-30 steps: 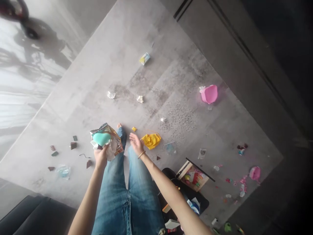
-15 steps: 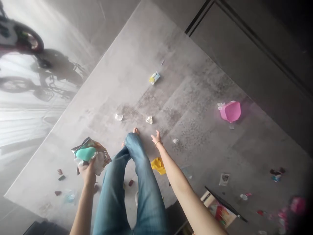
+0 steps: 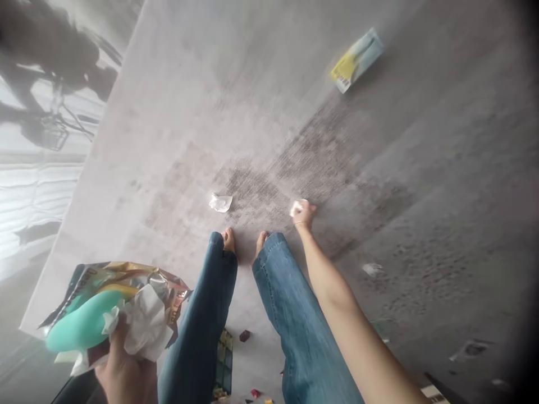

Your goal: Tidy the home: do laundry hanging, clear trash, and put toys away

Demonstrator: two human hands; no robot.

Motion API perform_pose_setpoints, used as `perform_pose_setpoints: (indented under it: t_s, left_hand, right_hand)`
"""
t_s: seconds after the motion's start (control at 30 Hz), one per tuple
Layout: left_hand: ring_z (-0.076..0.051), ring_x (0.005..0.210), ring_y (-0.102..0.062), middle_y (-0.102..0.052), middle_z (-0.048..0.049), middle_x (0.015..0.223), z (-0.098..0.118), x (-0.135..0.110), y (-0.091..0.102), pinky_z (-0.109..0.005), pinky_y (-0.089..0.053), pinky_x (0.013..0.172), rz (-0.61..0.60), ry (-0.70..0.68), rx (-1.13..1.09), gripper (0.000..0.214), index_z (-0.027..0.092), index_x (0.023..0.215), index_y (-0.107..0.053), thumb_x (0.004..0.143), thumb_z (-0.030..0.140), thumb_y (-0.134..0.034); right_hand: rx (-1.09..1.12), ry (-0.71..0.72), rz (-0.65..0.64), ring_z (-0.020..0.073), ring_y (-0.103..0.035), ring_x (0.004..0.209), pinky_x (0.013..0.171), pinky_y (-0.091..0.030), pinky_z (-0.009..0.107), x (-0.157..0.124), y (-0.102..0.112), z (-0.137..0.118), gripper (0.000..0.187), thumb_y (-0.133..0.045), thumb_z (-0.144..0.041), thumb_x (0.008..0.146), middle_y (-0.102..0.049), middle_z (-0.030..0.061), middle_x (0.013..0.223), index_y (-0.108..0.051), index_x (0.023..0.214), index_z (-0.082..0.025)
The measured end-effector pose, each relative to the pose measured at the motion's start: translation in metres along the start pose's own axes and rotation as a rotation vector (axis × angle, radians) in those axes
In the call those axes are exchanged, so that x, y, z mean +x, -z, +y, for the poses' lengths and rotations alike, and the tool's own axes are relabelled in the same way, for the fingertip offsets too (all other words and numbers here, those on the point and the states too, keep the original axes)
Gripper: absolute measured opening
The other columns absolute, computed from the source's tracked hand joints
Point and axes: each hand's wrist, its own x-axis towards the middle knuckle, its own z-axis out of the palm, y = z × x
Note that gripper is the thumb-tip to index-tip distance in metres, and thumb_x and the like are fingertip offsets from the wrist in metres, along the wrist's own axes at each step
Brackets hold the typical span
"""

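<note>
The right hand (image 3: 304, 214) grips a crumpled white scrap (image 3: 295, 207) at the middle of the rug (image 3: 252, 112), just beyond the bare feet (image 3: 229, 240). The left hand (image 3: 124, 373) clutches an overfull bundle of wrappers (image 3: 113, 303), and bending this low could spill pieces from it.

Soft hazy daylight from the left — overall motion blur, dark vignette at the right edge.

Head camera, steeply down onto rug (image 3: 379, 168)

I see a grey rug (image 3: 421, 168) with a dark, worn patch across its middle. A yellow-and-blue packet (image 3: 356, 60) lies near its far end. A crumpled clear wrapper (image 3: 220, 202) sits mid-rug, and a small white scrap (image 3: 372, 269) lies further right.
</note>
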Motion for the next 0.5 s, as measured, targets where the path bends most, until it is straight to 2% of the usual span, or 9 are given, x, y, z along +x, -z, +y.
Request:
perform_pose_setpoints:
  t_s: [0.07, 0.13, 0.2, 0.27, 0.3, 0.33, 0.4, 0.43, 0.5]
  left_hand:
    - [-0.022, 0.090, -0.070, -0.070, -0.0030, 0.113, 0.004, -0.004, -0.013, -0.030, -0.063, 0.070, 0.004, 0.062, -0.031, 0.059, 0.029, 0.124, -0.062, 0.069, 0.030, -0.082]
    - [-0.022, 0.087, -0.071, -0.071, -0.0032, 0.112, 0.009, -0.013, -0.029, -0.033, -0.064, 0.071, -0.023, 0.118, -0.078, 0.055, 0.027, 0.121, -0.065, 0.069, 0.031, -0.082]
    - [-0.020, 0.088, -0.071, -0.071, -0.0021, 0.113, 0.013, -0.022, -0.043, -0.031, -0.063, 0.074, -0.016, 0.112, -0.102, 0.051, 0.028, 0.120, -0.066, 0.072, 0.033, -0.082]
    - [-0.020, 0.090, -0.071, -0.071, -0.0016, 0.115, 0.015, -0.026, -0.053, -0.030, -0.062, 0.076, 0.011, 0.080, -0.096, 0.049, 0.029, 0.120, -0.067, 0.073, 0.034, -0.082]
    - [-0.021, 0.091, -0.071, -0.071, -0.0019, 0.114, 0.015, -0.025, -0.056, -0.031, -0.063, 0.077, 0.014, 0.073, -0.086, 0.049, 0.028, 0.119, -0.067, 0.072, 0.034, -0.082]
    - [-0.022, 0.091, -0.072, -0.071, -0.0024, 0.113, 0.014, -0.022, -0.058, -0.032, -0.063, 0.077, 0.009, 0.068, -0.076, 0.050, 0.028, 0.119, -0.066, 0.072, 0.035, -0.082]
    - [-0.025, 0.094, -0.072, -0.071, -0.0036, 0.112, 0.010, -0.013, -0.060, -0.035, -0.063, 0.077, -0.005, 0.047, -0.055, 0.051, 0.026, 0.119, -0.065, 0.072, 0.038, -0.082]
    - [-0.025, 0.096, -0.071, -0.071, -0.0040, 0.111, 0.007, -0.007, -0.059, -0.035, -0.063, 0.077, -0.009, 0.032, -0.045, 0.051, 0.025, 0.118, -0.065, 0.072, 0.038, -0.082]
    - [-0.025, 0.099, -0.070, -0.071, -0.0045, 0.110, -0.001, 0.003, -0.056, -0.035, -0.063, 0.078, -0.044, 0.014, -0.012, 0.051, 0.023, 0.116, -0.064, 0.071, 0.039, -0.082]
  right_hand:
    - [0.010, 0.112, -0.065, 0.0282, -0.059, 0.111, 0.101, -0.048, 0.042, -0.003, -0.029, -0.050, 0.020, -0.056, -0.012, 0.086, -0.060, 0.0198, 0.113, -0.068, 0.102, -0.011]
    - [0.025, 0.237, -0.148, 0.0249, -0.057, 0.113, 0.102, -0.048, 0.035, -0.008, -0.066, -0.109, 0.018, -0.065, -0.017, 0.084, -0.061, 0.0154, 0.114, -0.068, 0.101, -0.013]
    - [-0.023, 0.379, -0.233, 0.0281, -0.053, 0.119, 0.105, -0.045, 0.039, -0.011, -0.104, -0.162, 0.041, -0.074, -0.026, 0.081, -0.057, 0.0178, 0.125, -0.063, 0.118, -0.011]
    - [-0.144, 0.429, -0.272, 0.0332, -0.045, 0.127, 0.110, -0.039, 0.047, -0.009, -0.132, -0.200, 0.067, -0.080, -0.028, 0.077, -0.048, 0.0227, 0.138, -0.052, 0.135, -0.007]
    - [-0.203, 0.441, -0.281, 0.0349, -0.042, 0.129, 0.112, -0.036, 0.051, -0.005, -0.141, -0.212, 0.070, -0.078, -0.025, 0.079, -0.045, 0.0239, 0.142, -0.048, 0.139, -0.006]
    - [-0.244, 0.447, -0.287, 0.0353, -0.041, 0.130, 0.113, -0.033, 0.053, -0.001, -0.147, -0.218, 0.065, -0.073, -0.022, 0.083, -0.044, 0.0237, 0.144, -0.048, 0.141, -0.007]
    - [-0.260, 0.467, -0.321, 0.0329, -0.043, 0.126, 0.110, -0.033, 0.055, 0.010, -0.147, -0.220, 0.039, -0.055, -0.015, 0.093, -0.052, 0.0212, 0.137, -0.056, 0.132, -0.010]
    - [-0.238, 0.465, -0.348, 0.0307, -0.046, 0.121, 0.108, -0.035, 0.053, 0.015, -0.142, -0.216, 0.030, -0.047, -0.013, 0.096, -0.057, 0.0196, 0.128, -0.062, 0.123, -0.011]
    - [-0.138, 0.402, -0.393, 0.0265, -0.050, 0.111, 0.104, -0.039, 0.046, 0.017, -0.120, -0.205, 0.027, -0.041, -0.011, 0.098, -0.064, 0.0155, 0.108, -0.067, 0.104, -0.013]
